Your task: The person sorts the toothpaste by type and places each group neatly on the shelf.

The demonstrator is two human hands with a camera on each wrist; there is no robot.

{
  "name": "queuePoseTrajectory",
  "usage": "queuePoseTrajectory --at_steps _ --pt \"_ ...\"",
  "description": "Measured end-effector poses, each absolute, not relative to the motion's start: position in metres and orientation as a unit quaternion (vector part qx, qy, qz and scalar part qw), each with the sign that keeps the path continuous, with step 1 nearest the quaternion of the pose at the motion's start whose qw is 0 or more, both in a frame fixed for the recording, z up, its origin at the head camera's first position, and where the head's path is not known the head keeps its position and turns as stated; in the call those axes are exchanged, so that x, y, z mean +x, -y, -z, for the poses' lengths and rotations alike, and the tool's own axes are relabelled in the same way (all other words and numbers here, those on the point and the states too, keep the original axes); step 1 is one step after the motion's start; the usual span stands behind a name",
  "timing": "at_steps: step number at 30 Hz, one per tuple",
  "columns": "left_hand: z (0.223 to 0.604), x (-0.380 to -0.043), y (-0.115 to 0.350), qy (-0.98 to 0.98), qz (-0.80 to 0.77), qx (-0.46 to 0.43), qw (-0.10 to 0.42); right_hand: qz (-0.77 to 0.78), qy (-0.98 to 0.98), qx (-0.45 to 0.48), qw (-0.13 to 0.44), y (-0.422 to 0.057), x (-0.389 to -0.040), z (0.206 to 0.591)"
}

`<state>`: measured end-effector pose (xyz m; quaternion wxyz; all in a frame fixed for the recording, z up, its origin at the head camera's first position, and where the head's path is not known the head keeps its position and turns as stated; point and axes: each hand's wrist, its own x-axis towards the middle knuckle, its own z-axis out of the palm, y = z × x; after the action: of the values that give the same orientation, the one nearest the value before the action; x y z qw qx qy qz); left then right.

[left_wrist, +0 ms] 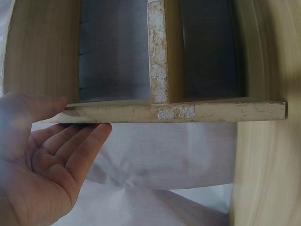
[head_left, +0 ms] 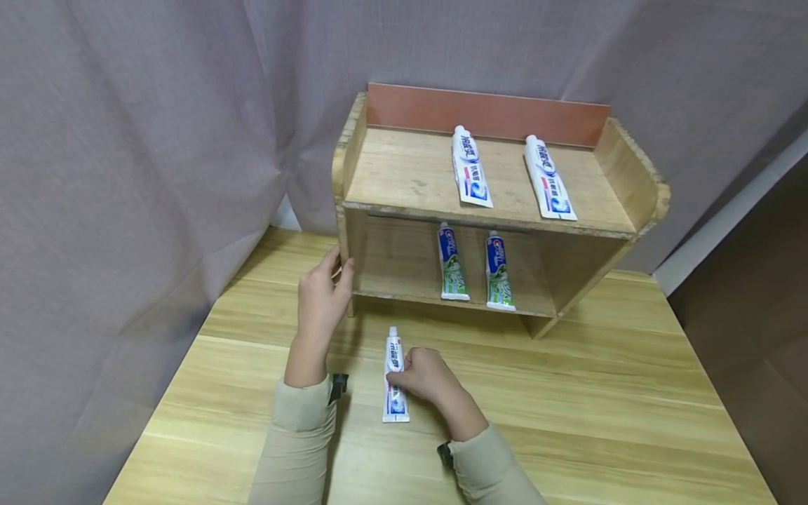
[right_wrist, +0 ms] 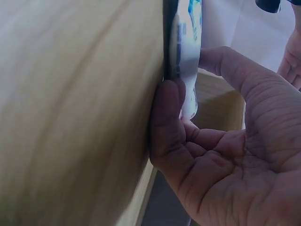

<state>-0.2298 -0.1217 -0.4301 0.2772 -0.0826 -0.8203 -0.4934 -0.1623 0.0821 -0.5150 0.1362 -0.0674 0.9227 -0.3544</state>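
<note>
My right hand [head_left: 429, 375] pinches a white and blue toothpaste tube [head_left: 395, 405] close over the table in front of the shelf. In the right wrist view the thumb is on one face of the tube [right_wrist: 188, 61] and curled fingers are at its other side, low by the wood. My left hand [head_left: 323, 291] holds the left side panel of the small wooden shelf [head_left: 391, 256]. In the left wrist view, that hand [left_wrist: 51, 155] has its thumb on one face of the panel [left_wrist: 216, 112] and its fingers against the other.
On the upper board lie two white toothpaste tubes, one nearer the middle [head_left: 470, 168] and one to the right [head_left: 549, 179]. Two green and blue tubes, a left one [head_left: 452, 263] and a right one [head_left: 500, 272], lie on the lower board. A grey curtain [head_left: 158, 140] hangs behind.
</note>
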Motion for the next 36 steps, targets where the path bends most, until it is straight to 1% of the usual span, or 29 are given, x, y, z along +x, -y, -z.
queuePoseTrajectory --at_steps 5,12,21,29,36 --pt "0.431 -0.229 0.122 0.821 0.491 -0.085 0.279 0.362 -0.918 -0.070 0.149 -0.084 -0.162 0.514" --pt "0.429 -0.229 0.122 0.823 0.491 -0.084 0.273 0.398 -0.897 -0.067 0.182 -0.088 -0.161 0.514" --pt "0.429 -0.229 0.122 0.823 0.490 -0.085 0.274 0.403 -0.895 -0.081 0.171 -0.093 -0.162 0.517" --pt "0.429 -0.230 0.121 0.826 0.489 -0.080 0.268 0.426 -0.884 -0.080 0.174 -0.097 -0.161 0.518" --pt "0.430 -0.230 0.122 0.823 0.491 -0.083 0.272 0.430 -0.884 -0.075 0.165 -0.100 -0.160 0.521"
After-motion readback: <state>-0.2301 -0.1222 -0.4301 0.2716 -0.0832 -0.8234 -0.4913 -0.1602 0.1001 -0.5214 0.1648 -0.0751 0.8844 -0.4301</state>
